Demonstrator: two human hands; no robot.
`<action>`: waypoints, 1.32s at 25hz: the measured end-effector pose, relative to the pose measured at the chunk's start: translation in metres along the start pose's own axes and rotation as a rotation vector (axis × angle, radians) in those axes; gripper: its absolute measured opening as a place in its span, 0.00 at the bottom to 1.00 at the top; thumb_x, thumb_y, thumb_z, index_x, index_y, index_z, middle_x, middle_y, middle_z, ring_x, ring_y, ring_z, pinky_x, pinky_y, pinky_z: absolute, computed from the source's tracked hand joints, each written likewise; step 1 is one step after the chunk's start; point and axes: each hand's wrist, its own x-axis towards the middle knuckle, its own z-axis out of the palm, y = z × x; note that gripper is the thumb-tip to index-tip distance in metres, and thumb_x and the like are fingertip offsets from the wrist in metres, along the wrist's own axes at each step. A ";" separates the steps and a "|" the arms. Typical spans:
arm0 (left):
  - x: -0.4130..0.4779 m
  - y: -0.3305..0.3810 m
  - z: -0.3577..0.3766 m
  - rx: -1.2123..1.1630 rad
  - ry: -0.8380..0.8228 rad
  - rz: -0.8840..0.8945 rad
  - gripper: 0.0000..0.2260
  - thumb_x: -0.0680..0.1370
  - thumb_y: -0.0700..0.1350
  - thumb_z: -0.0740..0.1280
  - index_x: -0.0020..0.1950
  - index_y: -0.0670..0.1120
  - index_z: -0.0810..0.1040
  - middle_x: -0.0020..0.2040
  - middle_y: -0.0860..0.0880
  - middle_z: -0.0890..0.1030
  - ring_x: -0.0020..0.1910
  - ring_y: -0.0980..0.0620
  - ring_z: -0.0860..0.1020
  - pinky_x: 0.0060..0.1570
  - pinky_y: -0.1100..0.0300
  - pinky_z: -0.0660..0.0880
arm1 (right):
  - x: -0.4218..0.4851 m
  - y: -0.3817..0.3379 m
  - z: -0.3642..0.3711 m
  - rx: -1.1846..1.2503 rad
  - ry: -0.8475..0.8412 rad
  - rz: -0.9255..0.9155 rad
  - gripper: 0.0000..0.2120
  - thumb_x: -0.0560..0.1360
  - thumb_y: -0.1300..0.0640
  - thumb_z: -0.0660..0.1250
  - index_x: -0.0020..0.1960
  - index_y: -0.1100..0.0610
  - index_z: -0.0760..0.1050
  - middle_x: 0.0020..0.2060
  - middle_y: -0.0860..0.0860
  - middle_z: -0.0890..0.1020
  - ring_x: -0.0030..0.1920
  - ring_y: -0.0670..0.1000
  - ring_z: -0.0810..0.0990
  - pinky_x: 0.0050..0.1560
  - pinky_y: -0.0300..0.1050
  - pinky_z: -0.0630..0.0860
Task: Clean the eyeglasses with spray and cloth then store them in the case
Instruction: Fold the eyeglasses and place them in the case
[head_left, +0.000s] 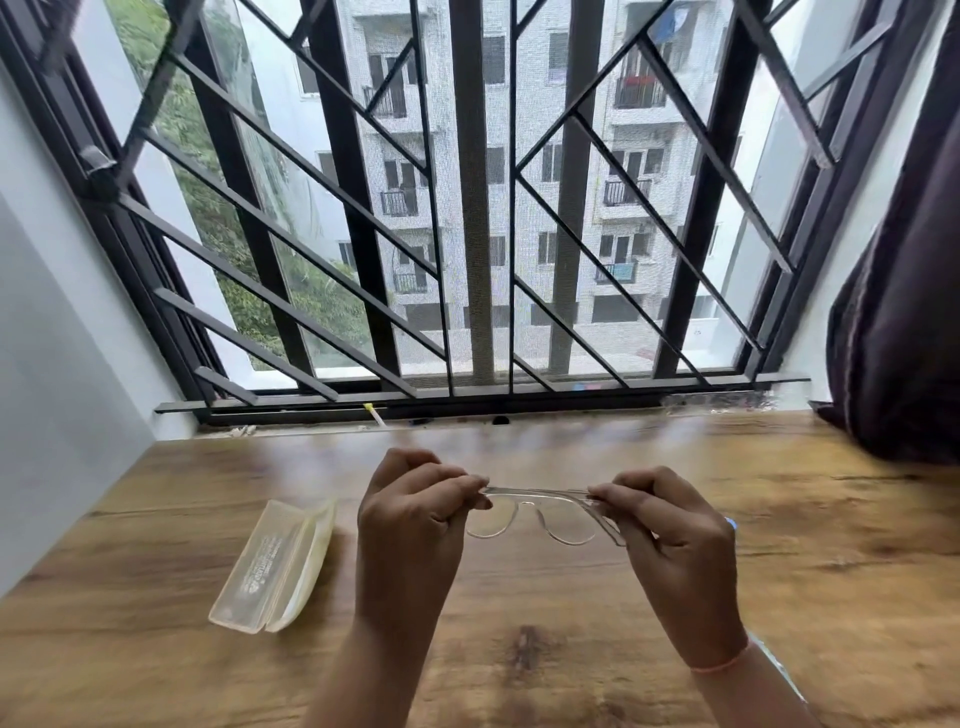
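A pale, translucent yellowish plastic case lies on the wooden tabletop, to the left of the hands and apart from them. It is long and rectangular with rounded corners, set at a slant, and small pale lettering runs along its upper face; its lid looks slightly parted along the right long edge, and what is inside cannot be made out through the cloudy plastic. Above the tabletop, the eyeglasses are held up between both hands, clear of the wood. The left hand is curled almost closed, its fingertips pinching the left end of the frame where the temple meets the front. The right hand is likewise curled, thumb and fingers nipped on the right end, with the right temple arm running down along its fingers. The frame is clear, colourless plastic with a straight top bar, a thin bridge and two rounded, teardrop-like lenses hanging below. A thin pinkish band circles the right wrist. The tabletop is smooth, warm brown with dark grain streaks and a knot near the front edge. Behind it stands a window with a dark metal grille of slanting bars, and a dark curtain hangs in folds at the right.
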 end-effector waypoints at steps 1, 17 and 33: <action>0.000 0.000 0.000 0.001 0.001 -0.002 0.03 0.65 0.40 0.73 0.37 0.46 0.85 0.34 0.54 0.83 0.40 0.53 0.73 0.41 0.67 0.71 | 0.000 0.000 0.000 0.022 -0.006 0.004 0.05 0.67 0.69 0.68 0.40 0.65 0.83 0.36 0.54 0.80 0.40 0.38 0.78 0.43 0.24 0.70; 0.001 0.009 0.004 0.074 -0.148 -0.040 0.09 0.63 0.48 0.75 0.42 0.50 0.85 0.39 0.57 0.83 0.44 0.55 0.70 0.40 0.56 0.76 | 0.005 0.006 0.011 0.050 0.052 0.095 0.04 0.66 0.66 0.70 0.39 0.62 0.83 0.34 0.51 0.79 0.37 0.43 0.78 0.40 0.28 0.72; -0.018 0.004 0.044 0.279 0.048 0.253 0.03 0.72 0.39 0.72 0.39 0.44 0.84 0.37 0.50 0.83 0.38 0.49 0.77 0.35 0.58 0.77 | 0.003 0.018 0.019 0.049 0.065 0.081 0.06 0.67 0.68 0.70 0.42 0.61 0.83 0.36 0.52 0.79 0.40 0.44 0.78 0.41 0.32 0.74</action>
